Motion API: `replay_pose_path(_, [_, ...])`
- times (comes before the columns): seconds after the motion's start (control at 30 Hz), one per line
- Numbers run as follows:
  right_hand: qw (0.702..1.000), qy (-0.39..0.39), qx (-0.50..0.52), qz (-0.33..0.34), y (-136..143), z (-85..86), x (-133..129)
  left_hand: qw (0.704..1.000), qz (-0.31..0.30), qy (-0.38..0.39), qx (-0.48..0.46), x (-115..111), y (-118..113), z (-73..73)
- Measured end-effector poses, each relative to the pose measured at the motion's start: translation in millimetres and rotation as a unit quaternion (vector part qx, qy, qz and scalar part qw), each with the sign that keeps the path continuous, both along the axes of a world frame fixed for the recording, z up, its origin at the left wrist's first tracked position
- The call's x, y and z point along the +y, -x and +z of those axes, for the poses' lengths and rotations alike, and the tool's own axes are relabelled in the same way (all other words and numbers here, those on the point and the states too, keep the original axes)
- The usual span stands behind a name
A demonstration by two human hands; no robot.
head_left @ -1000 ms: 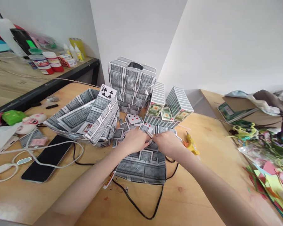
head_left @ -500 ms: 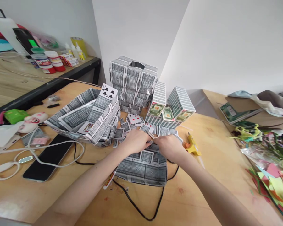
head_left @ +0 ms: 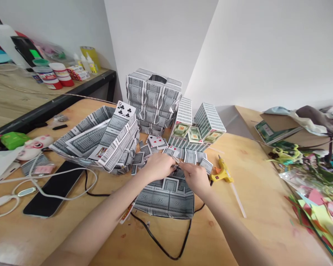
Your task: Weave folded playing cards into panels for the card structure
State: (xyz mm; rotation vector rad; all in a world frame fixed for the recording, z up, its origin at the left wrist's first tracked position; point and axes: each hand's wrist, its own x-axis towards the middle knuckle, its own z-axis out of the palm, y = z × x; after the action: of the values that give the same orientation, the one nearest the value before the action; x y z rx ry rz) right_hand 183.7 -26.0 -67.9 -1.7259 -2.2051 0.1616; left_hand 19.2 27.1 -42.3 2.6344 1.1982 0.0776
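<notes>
My left hand point(head_left: 159, 166) and my right hand point(head_left: 196, 178) meet over a structure of grey-backed playing cards point(head_left: 166, 201), whose front part is a shallow, walled panel. Both hands are closed with fingertips close together. A thin, pale, narrow piece shows between them, too small and covered to name. Just beyond lie loose playing cards point(head_left: 156, 141), some face up with red pips. To the left is a boat-shaped tray built of cards point(head_left: 84, 138), a nine of clubs point(head_left: 124, 109) standing at its back corner.
Behind stand a tall card-built block point(head_left: 152, 98) and stacked card boxes point(head_left: 211, 118). A yellow glue gun point(head_left: 222, 170) with a glue stick lies right, its black cable point(head_left: 169, 255) looping in front. Left are a phone point(head_left: 52, 192), white cable and green pouch point(head_left: 14, 139). Paper scraps point(head_left: 319, 207) fill the far right.
My right hand has drawn slightly back, showing more of the cards and glue gun beside it. The hands stay close together; the whole view has shifted a little.
</notes>
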Motion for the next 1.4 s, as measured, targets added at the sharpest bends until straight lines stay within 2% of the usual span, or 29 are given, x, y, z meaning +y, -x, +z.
replay_pose_path(0.13, [0.997, 0.051, 0.035, 0.037, -7.5, 17.1, 0.2, 1.0, -0.007, 0.007, -0.013, 0.8, 1.4, 0.6])
replay_pose_path(0.23, [0.994, 0.055, 0.091, 0.024, -15.8, 30.0, -1.9, 1.0, -0.004, 0.013, -0.026, 1.1, 2.6, 0.6])
replay_pose_path(0.3, [0.992, 0.047, 0.113, 0.007, -19.2, 32.6, -4.2, 0.999, -0.004, 0.019, -0.028, 1.3, 2.9, 0.2])
replay_pose_path(0.47, [0.991, 0.002, 0.13, -0.023, -19.0, 21.7, -8.6, 1.0, 0.004, 0.02, -0.023, 1.9, 1.7, -0.8])
replay_pose_path(0.67, [0.99, -0.047, 0.13, -0.024, -17.4, 7.6, -10.3, 0.999, 0.002, 0.025, -0.033, 1.4, 0.0, 1.0])
replay_pose_path(1.03, [0.993, -0.065, 0.098, -0.01, -13.1, 1.2, -6.7, 0.999, 0.015, 0.025, -0.014, 1.8, -2.0, -1.8])
replay_pose_path(1.2, [0.992, -0.033, 0.119, -0.01, -16.3, 8.4, -3.9, 0.999, 0.006, 0.021, -0.023, 1.4, 0.2, -1.9])
replay_pose_path(1.3, [0.982, 0.027, 0.185, -0.021, -25.1, 14.4, -2.8, 0.999, -0.008, 0.029, -0.036, 2.1, 3.0, -0.3])
replay_pose_path(1.4, [0.955, 0.051, 0.285, -0.067, -38.9, 17.2, -3.8, 0.998, -0.021, 0.043, -0.04, 3.4, 6.7, 1.4])
